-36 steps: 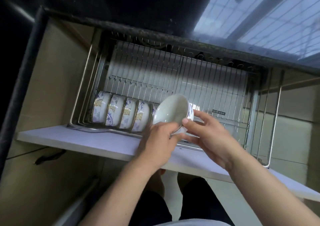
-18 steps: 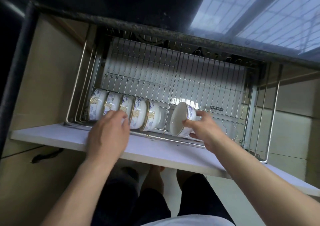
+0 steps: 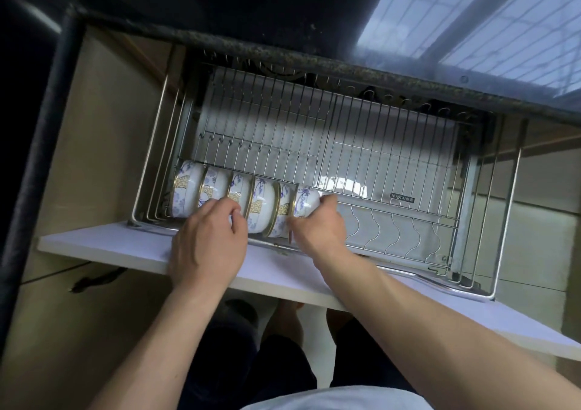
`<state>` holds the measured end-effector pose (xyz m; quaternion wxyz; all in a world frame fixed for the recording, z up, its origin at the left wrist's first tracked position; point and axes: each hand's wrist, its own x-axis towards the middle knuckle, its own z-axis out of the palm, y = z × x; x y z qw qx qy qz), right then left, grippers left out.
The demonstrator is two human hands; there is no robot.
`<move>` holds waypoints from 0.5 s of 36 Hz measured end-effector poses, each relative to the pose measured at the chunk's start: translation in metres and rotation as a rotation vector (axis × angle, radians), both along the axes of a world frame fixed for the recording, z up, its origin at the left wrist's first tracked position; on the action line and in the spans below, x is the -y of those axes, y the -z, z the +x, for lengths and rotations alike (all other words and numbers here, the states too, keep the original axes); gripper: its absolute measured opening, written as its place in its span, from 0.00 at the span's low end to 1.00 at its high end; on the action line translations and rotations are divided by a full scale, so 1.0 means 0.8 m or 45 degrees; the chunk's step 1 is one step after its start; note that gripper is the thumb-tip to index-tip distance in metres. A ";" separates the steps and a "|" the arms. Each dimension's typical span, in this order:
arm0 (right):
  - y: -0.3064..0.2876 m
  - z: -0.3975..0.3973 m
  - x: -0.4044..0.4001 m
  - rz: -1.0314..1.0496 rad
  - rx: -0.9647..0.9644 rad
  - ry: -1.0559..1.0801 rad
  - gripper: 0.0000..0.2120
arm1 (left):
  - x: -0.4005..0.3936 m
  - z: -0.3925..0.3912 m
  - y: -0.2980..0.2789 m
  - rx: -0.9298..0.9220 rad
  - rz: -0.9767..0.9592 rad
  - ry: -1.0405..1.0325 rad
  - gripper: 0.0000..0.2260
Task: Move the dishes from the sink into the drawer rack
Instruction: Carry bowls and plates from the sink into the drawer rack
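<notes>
The wire drawer rack (image 3: 393, 158) is pulled out below me. Along its front left, several white bowls with blue and gold patterns (image 3: 188, 189) stand on edge in a row. My right hand (image 3: 320, 230) grips the last bowl (image 3: 306, 200) at the right end of that row, pressed against its neighbour. My left hand (image 3: 207, 246) lies over the middle of the row, its fingers curled onto a bowl's rim. The sink is out of view.
The drawer's white front panel (image 3: 103, 246) runs under my wrists. To the right of the bowls are bare wavy wire slots (image 3: 393, 230). A dark worktop edge (image 3: 283, 54) overhangs the back of the rack, and beige cabinet walls flank it.
My right hand has slid the bowl left and stood it against the end of the row. My left hand left that bowl and moved onto the row's middle.
</notes>
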<state>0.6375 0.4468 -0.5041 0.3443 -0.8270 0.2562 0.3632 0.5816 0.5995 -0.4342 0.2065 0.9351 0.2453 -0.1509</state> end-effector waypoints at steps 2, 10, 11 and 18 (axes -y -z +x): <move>0.000 -0.003 -0.003 0.020 -0.002 0.038 0.27 | 0.000 0.000 -0.001 0.015 -0.007 0.005 0.10; 0.015 -0.007 0.012 0.020 -0.060 0.238 0.24 | 0.001 0.001 -0.002 0.025 -0.013 0.011 0.09; 0.017 -0.004 0.013 0.047 -0.069 0.266 0.26 | 0.001 0.001 -0.001 0.025 -0.012 0.014 0.09; 0.027 0.002 0.007 0.206 -0.170 0.251 0.30 | -0.001 0.000 -0.002 0.010 -0.009 0.022 0.09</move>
